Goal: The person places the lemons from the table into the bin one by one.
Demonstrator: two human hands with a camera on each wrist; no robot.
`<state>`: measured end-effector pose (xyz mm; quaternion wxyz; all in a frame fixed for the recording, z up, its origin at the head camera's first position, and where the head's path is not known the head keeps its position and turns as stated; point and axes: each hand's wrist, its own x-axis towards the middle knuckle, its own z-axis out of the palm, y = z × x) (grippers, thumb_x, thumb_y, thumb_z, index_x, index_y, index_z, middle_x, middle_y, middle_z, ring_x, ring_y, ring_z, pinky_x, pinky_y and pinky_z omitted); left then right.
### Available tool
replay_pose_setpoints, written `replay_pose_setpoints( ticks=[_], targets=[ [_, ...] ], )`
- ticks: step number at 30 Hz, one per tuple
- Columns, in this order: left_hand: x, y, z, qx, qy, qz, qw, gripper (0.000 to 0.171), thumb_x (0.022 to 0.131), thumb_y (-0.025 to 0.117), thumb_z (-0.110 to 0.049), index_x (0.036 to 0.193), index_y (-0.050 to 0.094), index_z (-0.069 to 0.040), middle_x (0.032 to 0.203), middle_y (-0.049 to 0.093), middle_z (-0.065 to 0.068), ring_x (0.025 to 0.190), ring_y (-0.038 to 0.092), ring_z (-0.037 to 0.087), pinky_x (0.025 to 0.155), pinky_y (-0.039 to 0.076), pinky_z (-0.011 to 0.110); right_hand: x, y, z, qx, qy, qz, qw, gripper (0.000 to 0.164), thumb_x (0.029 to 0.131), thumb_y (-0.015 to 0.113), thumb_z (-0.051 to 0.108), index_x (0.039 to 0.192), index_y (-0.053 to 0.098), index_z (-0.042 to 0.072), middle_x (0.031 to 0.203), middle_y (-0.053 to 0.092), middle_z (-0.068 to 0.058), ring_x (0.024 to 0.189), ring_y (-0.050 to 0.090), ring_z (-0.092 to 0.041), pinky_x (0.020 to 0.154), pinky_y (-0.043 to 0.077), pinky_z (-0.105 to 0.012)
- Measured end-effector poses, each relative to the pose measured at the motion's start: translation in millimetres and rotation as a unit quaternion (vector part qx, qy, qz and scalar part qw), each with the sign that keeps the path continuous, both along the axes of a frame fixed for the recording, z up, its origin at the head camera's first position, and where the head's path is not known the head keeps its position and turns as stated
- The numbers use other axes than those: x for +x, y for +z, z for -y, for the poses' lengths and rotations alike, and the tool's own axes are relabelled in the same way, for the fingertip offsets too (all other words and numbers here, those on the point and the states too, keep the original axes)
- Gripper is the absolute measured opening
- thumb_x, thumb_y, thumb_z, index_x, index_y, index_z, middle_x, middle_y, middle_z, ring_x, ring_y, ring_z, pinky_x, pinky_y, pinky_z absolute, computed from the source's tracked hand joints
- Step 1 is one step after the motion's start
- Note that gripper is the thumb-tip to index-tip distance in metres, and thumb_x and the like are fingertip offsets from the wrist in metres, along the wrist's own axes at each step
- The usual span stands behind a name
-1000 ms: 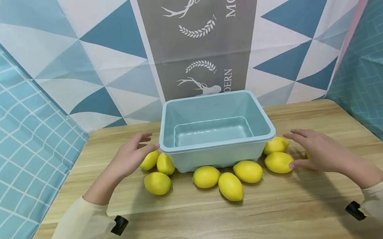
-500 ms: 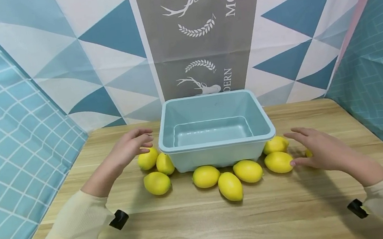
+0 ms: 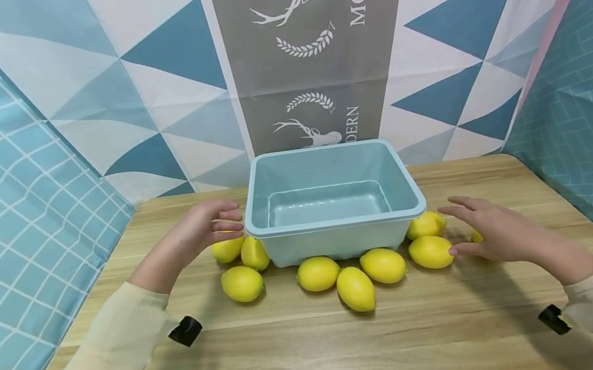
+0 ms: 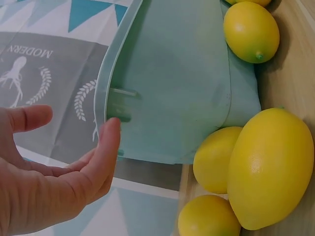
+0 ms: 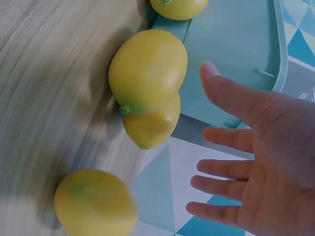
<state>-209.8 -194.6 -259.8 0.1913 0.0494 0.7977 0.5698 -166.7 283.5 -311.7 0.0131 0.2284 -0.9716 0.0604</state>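
Note:
A light blue plastic bin (image 3: 337, 242) stands in the middle at the back of the table. Yellow lemons lie around its front and sides, among them a lemon (image 3: 242, 284) at the left and a lemon (image 3: 356, 289) in front. My left hand (image 3: 199, 231) hovers with loosely bent fingers by the bin's left rim, over the left lemons. In the left wrist view its palm is bare. Over the lemons at the right, my right hand (image 3: 502, 234) spreads its fingers, holding nothing. Its thumb tip overlaps the edge of a lemon (image 3: 431, 252), and the hand partly hides another lemon (image 3: 477, 237).
The wooden table (image 3: 317, 355) reaches forward below the lemons. A patterned cloth backdrop (image 3: 308, 54) hangs right behind the bin. Blue tiled sheets close off the left side (image 3: 15, 201) and right side (image 3: 587, 112).
My left hand has rolled, its fingers now pointing at the bin side by side, and the thumb has left the spot by the rim. My right hand has hardly moved.

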Motion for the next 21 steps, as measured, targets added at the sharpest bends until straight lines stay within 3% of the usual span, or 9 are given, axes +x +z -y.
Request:
replay_pose_setpoints(
  ticks=[4,9,16,21],
  targets=[
    [-4.1,-0.9,0,0.043,-0.004,0.018,0.9989,0.055,0.103,0.031,-0.024,0.142,0.027,0.014,0.103,0.060,0.004,0.087,0.067,0.008,0.089,0.058,0.023,-1.0,0.8,-1,0.003,-0.002,0.009,1.000,0.074,0.078,0.077,0.039,0.138,0.049,0.006,0.142,0.043,-0.029,0.124,0.047,-0.051,0.095,0.046,-0.065],
    [-7.6,-3.0,0,0.077,-0.011,0.037,0.9963,0.051,0.103,0.031,-0.021,0.138,0.030,0.017,0.096,0.066,-0.002,0.086,0.068,0.007,0.087,0.059,0.025,-2.1,2.4,0,0.003,-0.002,0.019,1.000,0.075,0.078,0.077,0.040,0.138,0.048,0.006,0.143,0.042,-0.029,0.125,0.046,-0.051,0.095,0.046,-0.064],
    [-11.8,-6.8,-2,0.094,-0.006,0.050,0.9943,0.041,0.103,0.031,-0.018,0.128,0.040,0.013,0.086,0.069,-0.005,0.082,0.068,0.008,0.082,0.059,0.022,-2.4,3.4,-1,0.002,0.000,0.018,1.000,0.074,0.077,0.078,0.038,0.138,0.049,0.006,0.142,0.043,-0.029,0.125,0.047,-0.050,0.095,0.046,-0.064],
    [-16.5,-8.1,-4,0.094,0.000,0.063,0.9936,0.040,0.103,0.031,-0.018,0.127,0.041,0.012,0.088,0.067,-0.002,0.081,0.067,0.008,0.081,0.059,0.021,-3.4,2.8,-2,0.002,-0.002,0.020,1.000,0.074,0.077,0.078,0.038,0.137,0.049,0.006,0.142,0.044,-0.029,0.125,0.046,-0.050,0.095,0.046,-0.064]
  ],
)
